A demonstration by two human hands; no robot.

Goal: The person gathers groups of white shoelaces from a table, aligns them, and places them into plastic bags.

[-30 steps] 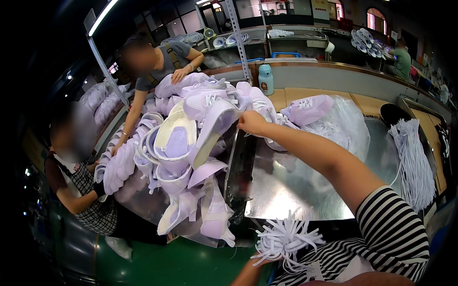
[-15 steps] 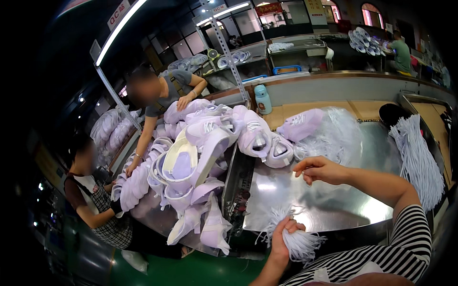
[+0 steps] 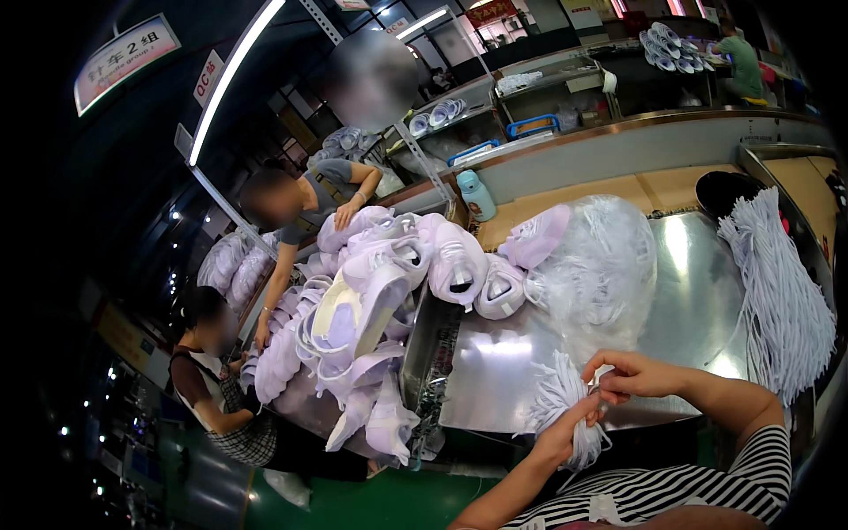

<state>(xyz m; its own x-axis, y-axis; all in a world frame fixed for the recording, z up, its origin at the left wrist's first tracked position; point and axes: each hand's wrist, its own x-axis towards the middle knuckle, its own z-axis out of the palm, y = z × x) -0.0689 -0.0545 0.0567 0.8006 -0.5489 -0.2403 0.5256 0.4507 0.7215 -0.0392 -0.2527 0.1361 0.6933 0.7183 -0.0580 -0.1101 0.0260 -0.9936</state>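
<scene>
My left hand [image 3: 568, 430] is wrapped around a bundle of white shoelaces [image 3: 555, 389], whose loose ends fan out above and below the fist. Close against it, my right hand [image 3: 638, 374] has its fingers bent and pinched together at the bundle's side. What lies between those fingertips is too small to make out. Both hands are over the near edge of a shiny metal tabletop [image 3: 495, 380]. Beyond them sits a clear plastic bag [image 3: 609, 265] filled with white laces.
Pale lilac shoes [image 3: 458, 263] are heaped to the left, where two co-workers [image 3: 322, 190] [image 3: 208, 380] reach in. A thick hank of white laces [image 3: 782, 300] hangs at the right beside a black bowl [image 3: 726, 190]. A light-blue bottle [image 3: 477, 196] stands at the back.
My right hand has come down and toward me, from above the tabletop to the lace bundle. My left hand has risen slightly to the right with the bundle. The whole view has tilted.
</scene>
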